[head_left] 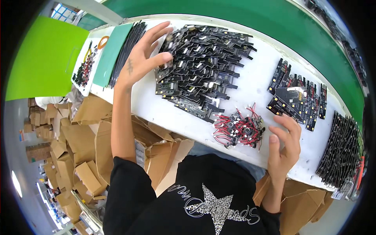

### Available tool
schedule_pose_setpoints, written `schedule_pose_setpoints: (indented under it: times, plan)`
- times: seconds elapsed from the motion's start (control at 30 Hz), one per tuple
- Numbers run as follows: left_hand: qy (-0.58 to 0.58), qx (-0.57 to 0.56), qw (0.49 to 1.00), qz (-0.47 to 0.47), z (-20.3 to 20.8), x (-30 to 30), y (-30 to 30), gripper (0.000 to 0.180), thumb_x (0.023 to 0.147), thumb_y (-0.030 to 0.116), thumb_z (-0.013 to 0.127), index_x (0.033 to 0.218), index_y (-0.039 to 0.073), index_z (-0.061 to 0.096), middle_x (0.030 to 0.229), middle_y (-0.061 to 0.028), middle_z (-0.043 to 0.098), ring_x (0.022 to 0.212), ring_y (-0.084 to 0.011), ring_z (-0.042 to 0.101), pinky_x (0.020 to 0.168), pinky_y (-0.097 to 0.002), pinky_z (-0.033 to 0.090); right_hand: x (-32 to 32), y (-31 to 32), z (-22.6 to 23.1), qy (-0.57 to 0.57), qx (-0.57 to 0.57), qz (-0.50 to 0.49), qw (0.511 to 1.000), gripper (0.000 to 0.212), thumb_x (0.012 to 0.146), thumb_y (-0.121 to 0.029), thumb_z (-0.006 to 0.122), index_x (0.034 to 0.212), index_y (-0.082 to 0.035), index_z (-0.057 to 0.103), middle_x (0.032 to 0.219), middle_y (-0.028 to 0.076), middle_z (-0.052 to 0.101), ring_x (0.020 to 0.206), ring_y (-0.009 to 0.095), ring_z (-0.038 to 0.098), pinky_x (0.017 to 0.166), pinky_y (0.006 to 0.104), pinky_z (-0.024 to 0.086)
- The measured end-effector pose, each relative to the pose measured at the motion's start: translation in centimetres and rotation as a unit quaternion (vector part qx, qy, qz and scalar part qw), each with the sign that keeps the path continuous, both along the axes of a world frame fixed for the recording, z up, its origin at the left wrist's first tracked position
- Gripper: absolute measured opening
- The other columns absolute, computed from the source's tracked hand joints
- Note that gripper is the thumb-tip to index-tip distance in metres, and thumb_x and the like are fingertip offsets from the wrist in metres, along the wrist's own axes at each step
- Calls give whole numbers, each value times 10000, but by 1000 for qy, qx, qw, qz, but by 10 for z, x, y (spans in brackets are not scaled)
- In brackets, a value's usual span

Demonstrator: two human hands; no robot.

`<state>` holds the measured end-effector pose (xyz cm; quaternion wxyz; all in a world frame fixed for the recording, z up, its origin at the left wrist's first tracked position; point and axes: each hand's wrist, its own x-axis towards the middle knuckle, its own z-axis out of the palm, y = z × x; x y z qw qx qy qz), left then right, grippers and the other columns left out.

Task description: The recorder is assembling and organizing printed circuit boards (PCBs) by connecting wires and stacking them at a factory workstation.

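**Room to move at 1 o'clock**

From your chest, the white worktop (pixel 256 74) shows at 1 between the big board pile (pixel 199 70) at 12 and a smaller board stack (pixel 301 98) at 2. Red-wired parts (pixel 239 129) lie near your front edge, towards 1. Your left hand (pixel 141 62), grip wide, is at the pile's left side, at 11; your right hand (pixel 288 148), grip half-curled, is just beside those parts. Lettering crosses your shirt (pixel 164 217). Black strips (pixel 340 149) bound 3; cardboard boxes (pixel 84 135) crowd 10.
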<state>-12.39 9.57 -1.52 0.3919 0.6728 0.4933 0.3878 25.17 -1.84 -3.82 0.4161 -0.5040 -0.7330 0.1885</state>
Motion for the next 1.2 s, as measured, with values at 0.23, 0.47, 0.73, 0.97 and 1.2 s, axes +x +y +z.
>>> schedule_pose_setpoints:
  times: [0.23,0.47,0.73,0.97,1.2]
  plan:
    - [39,97,994,-4,-22,4,-11,688,914,500,599,1410,35,493,1515,-169,397,1424,-278,336,1177,-392,216,23,-2,5,-31,42,-46,998,107,809,-17,672,915,-6,686,1053,137,683,1051,338,596,957,436,447]
    - [170,264,946,78,-5,25,-26,547,993,380,474,1360,-23,508,1470,-208,440,1389,-327,385,1161,-439,245,54,19,23,-79,68,-163,981,162,810,19,691,971,-5,696,1059,115,686,986,276,619,875,357,482]
    - [216,335,916,-31,18,144,-65,440,689,120,780,1111,29,694,1338,-178,557,1239,-386,506,1044,-466,393,50,35,26,-226,15,-67,972,322,717,-102,796,1000,-20,666,1098,123,566,1026,314,519,843,397,466]
    - [216,264,936,-88,12,202,-34,389,843,148,707,1201,24,623,1077,-140,606,986,-319,586,862,-386,471,54,18,26,-106,-57,-60,991,272,716,-30,781,914,-25,594,924,91,617,840,269,605,721,353,499]
    - [286,273,912,-114,5,224,-16,416,782,112,732,1173,27,619,967,-137,600,917,-316,597,785,-395,494,65,-5,28,57,-123,-105,985,237,750,-36,792,954,20,683,796,76,685,642,110,557,617,247,472]
